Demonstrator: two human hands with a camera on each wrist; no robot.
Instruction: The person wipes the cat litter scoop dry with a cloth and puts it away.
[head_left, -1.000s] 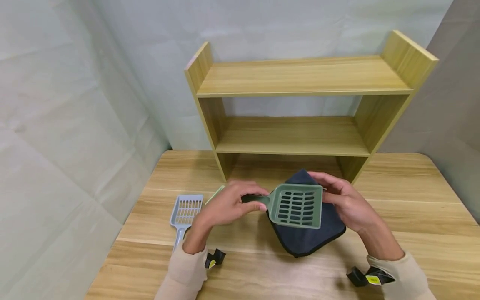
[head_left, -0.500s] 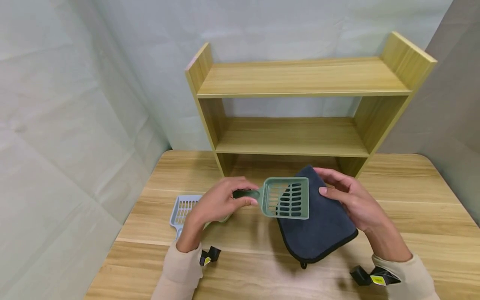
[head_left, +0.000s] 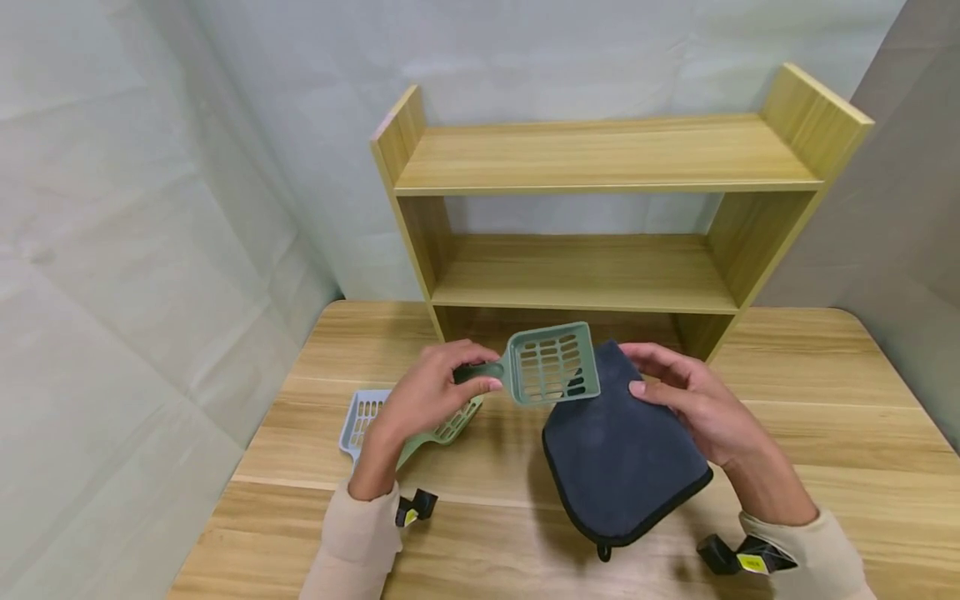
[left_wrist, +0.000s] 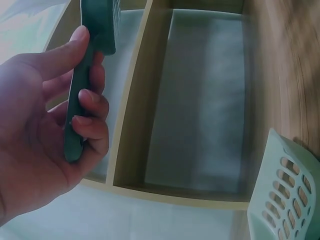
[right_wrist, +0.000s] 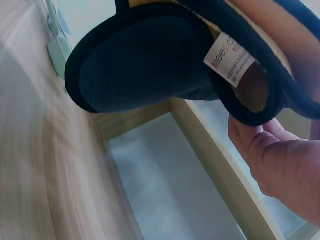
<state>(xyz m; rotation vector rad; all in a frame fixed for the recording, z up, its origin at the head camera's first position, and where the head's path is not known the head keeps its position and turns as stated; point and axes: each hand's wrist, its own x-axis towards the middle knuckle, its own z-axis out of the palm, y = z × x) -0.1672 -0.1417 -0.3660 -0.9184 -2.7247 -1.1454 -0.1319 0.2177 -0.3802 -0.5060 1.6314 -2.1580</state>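
Currently my left hand (head_left: 431, 390) grips the green scoop (head_left: 553, 367), my right hand (head_left: 697, 408) pinches the pad (head_left: 622, 467); their overlap could cause snagging.

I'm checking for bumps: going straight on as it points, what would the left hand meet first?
Probably the dark blue fabric item in the right hand: the green scoop in the left hand overlaps it in the head view; depth is unclear.

Dark green scoop (head_left: 539, 364), black-edged navy pad (head_left: 626, 458), pale blue scoop (head_left: 366, 417), wood-grained shelf (head_left: 585, 268)
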